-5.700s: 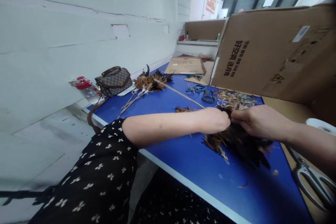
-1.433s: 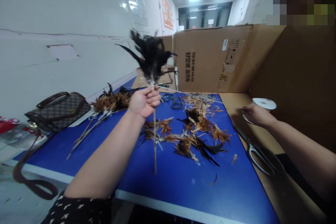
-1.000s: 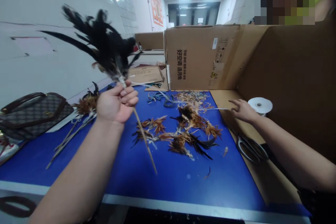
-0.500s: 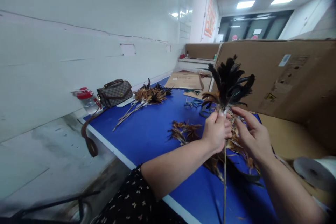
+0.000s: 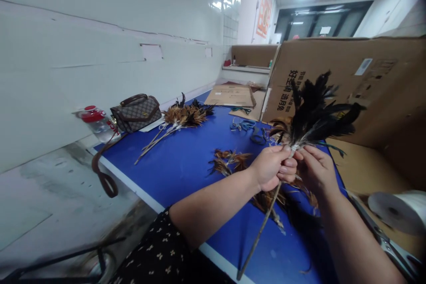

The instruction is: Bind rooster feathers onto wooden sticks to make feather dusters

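My left hand (image 5: 274, 168) is wrapped round the top of a thin stick (image 5: 258, 236), just below a bunch of black and brown feathers (image 5: 316, 113). The stick slants down to the left towards the table edge. At the white binding under the feathers, my right hand (image 5: 317, 168) has its fingertips pressed together beside the left thumb; what they pinch is too small to make out. Small brown feather bunches (image 5: 229, 160) lie on the blue table (image 5: 186, 164) under and left of my hands.
Finished-looking feather sticks (image 5: 188, 117), a checked bag (image 5: 136, 115) and a red-lidded bottle (image 5: 96, 122) stand or lie at the left. Blue scissors (image 5: 242, 124) lie behind. A large carton (image 5: 382, 93), a white roll (image 5: 396, 211) and metal scissors (image 5: 386, 242) are at the right.
The stick has tilted, its feathers now leaning right and its lower end swung left. My right fingers have closed in at the binding. The view has shifted, showing the metal scissors.
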The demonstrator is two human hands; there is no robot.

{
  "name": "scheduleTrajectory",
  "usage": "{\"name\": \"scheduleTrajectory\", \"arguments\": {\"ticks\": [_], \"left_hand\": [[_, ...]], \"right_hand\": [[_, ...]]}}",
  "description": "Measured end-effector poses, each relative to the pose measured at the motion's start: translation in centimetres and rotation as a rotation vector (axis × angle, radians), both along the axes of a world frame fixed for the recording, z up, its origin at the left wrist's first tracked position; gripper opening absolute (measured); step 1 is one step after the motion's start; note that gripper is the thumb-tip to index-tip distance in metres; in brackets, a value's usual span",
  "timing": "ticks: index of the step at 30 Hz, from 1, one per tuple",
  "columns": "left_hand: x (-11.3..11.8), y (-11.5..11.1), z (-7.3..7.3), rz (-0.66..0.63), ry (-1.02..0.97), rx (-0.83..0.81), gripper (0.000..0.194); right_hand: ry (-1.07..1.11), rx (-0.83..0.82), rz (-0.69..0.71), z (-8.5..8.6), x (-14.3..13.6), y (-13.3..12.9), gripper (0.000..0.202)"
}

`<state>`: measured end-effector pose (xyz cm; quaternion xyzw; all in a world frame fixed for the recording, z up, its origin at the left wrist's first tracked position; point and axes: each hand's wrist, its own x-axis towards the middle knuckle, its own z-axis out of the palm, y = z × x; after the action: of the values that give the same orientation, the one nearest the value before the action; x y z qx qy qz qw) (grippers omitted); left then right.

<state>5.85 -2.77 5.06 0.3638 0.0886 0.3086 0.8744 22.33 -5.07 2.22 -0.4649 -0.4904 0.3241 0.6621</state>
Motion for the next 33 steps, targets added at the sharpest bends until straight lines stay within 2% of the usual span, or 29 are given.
{"name": "scheduleTrajectory", "arguments": {"ticks": [6, 9, 12, 15, 20, 24, 27, 30, 33], "left_hand": [[-0.2, 0.8, -0.1, -0.129, -0.074, 0.043, 0.021], [0.0, 1.1, -0.7, -0.108, -0.128, 0.083, 0.021], [0.6, 1.1, -1.3, -0.037, -0.141, 0.083, 0.029], [1.1, 1.1, -1.6, 0.049, -0.137, 0.063, 0.034], [3.0, 0.8, -1.8, 0.219, -0.100, 0.109, 0.031], [5.0, 0.5, -2.2, 0.335, -0.064, 0.149, 0.041], [5.6, 1.1, -2.1, 0.348, 0.015, 0.285, 0.046], [5.4, 2.4, -1.6, 0.451, 0.162, 0.459, 0.032], [5.2, 3.5, -1.4, 0.574, 0.253, 0.524, 0.023]], "right_hand": [[0.067, 0.002, -0.030, 0.6, 1.2, -0.5, 0.037], [0.103, 0.027, -0.010, 0.8, 1.3, -0.8, 0.031], [0.175, 0.039, 0.014, 0.8, 0.9, -0.9, 0.022], [0.209, 0.069, -0.009, 0.5, 0.3, -0.7, 0.030], [0.009, 0.084, -0.116, 0.5, -0.5, -0.6, 0.036], [-0.168, 0.074, -0.260, 1.1, 0.5, -0.6, 0.032], [-0.250, 0.061, -0.311, 1.1, 2.1, -0.7, 0.034], [-0.297, 0.057, -0.305, 0.8, 3.2, -0.6, 0.036], [-0.275, 0.033, -0.278, 0.4, 3.2, -0.3, 0.041]]}}
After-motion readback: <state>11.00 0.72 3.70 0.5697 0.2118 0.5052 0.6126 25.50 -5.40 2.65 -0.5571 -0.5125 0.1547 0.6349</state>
